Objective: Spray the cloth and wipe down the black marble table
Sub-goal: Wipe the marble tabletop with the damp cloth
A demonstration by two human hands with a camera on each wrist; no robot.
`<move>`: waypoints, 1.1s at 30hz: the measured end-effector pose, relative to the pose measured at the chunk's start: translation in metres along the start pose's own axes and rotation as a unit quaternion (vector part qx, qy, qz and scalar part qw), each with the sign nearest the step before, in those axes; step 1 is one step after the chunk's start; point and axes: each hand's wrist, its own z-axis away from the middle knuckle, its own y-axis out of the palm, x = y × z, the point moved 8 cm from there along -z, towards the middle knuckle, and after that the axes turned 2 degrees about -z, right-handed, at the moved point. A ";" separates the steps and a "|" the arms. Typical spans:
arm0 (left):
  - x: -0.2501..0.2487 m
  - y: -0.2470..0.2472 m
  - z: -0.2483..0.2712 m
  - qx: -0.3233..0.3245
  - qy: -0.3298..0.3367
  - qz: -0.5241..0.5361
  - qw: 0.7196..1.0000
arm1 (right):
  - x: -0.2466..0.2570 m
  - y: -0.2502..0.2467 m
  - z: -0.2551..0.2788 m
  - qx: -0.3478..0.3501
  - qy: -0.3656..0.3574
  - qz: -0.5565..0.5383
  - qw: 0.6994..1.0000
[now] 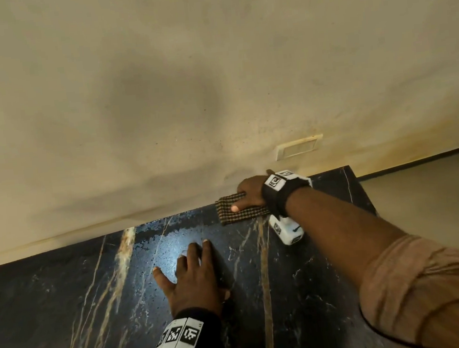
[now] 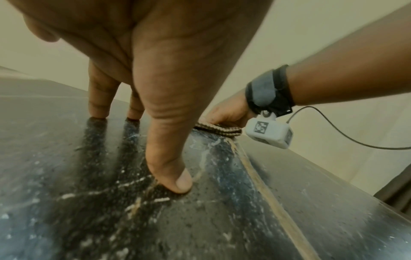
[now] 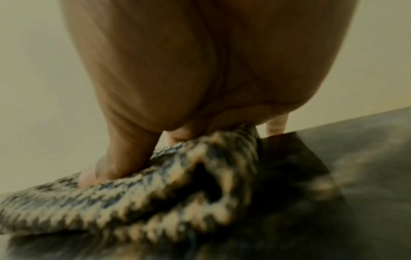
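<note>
Nearest, the left hand [image 1: 191, 275] braces with fingers spread flat on the black marble counter [image 1: 67, 301], while the right hand [image 1: 250, 195] presses the checked cloth [image 1: 227, 212] at the far edge, fingers extended; wiping looks underway, nearer stretches seemingly left.
</note>
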 end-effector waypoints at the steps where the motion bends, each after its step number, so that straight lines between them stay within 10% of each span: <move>1: -0.001 -0.001 0.000 -0.005 -0.001 -0.006 1.000 | -0.023 -0.004 0.012 -0.005 0.016 -0.010 1.000; 8: -0.003 0.000 -0.001 -0.015 -0.004 -0.025 1.000 | -0.163 -0.021 0.070 0.002 0.133 -0.004 0.991; 20: -0.106 -0.014 0.007 0.001 0.130 -0.007 0.991 | -0.015 0.003 -0.008 0.011 -0.009 0.026 1.000; 33: -0.136 -0.001 0.008 0.018 0.128 -0.080 0.988 | -0.196 -0.034 0.095 -0.008 0.166 0.003 0.986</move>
